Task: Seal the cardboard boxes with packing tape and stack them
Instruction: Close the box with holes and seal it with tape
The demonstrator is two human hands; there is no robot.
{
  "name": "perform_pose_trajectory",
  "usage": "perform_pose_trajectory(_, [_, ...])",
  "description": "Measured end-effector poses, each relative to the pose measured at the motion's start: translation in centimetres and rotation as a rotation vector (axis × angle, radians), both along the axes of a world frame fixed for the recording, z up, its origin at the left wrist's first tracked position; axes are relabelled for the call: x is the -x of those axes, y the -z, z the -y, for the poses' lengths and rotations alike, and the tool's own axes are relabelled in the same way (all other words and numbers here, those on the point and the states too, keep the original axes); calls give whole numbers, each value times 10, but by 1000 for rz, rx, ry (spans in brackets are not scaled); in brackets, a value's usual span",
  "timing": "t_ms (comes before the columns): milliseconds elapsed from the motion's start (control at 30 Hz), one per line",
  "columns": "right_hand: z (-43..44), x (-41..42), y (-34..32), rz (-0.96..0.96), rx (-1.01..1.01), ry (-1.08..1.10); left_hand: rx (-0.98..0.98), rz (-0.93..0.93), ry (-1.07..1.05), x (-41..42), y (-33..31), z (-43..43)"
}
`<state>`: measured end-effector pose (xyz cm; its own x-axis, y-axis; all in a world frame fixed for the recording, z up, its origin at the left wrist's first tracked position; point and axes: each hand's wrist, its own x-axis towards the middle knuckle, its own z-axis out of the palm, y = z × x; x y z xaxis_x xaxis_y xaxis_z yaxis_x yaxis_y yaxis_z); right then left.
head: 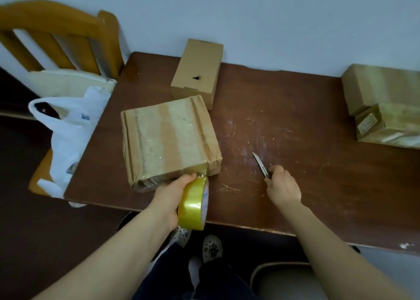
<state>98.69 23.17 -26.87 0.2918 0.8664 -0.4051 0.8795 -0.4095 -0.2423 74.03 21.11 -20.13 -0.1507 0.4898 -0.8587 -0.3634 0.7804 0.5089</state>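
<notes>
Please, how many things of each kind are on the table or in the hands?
Cardboard boxes: 4 (front box, small box behind it, large right box, smaller right box)
Tape roll: 1, in the left hand
Knife: 1, in the right hand
Total: 6

dim, even indoor light is falling from above, leaving only faint soft shadows. the wall [272, 15] is looking bluish-grey. the whole view is slightly soft, wide-angle bending is curving the edges, and weak glare is glinting off the tape roll [193, 205].
</notes>
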Motion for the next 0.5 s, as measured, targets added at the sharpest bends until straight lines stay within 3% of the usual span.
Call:
perform_pose_trajectory(133, [0,-5,-7,-45,7,-44,-70,-33,-13,-2,1,1])
perform_pose_trajectory(300, [-24,22,-65,-565,-158,204,-105,-26,-44,-8,2,4])
perform_pose_trajectory(400, [-43,69,-109,-812,-288,-6,-113,-24,-68,-11,2,4])
perform_pose_trajectory(500, [-52,108,-131,-816,-234,-340,-127,-20,-72,-13,0,6])
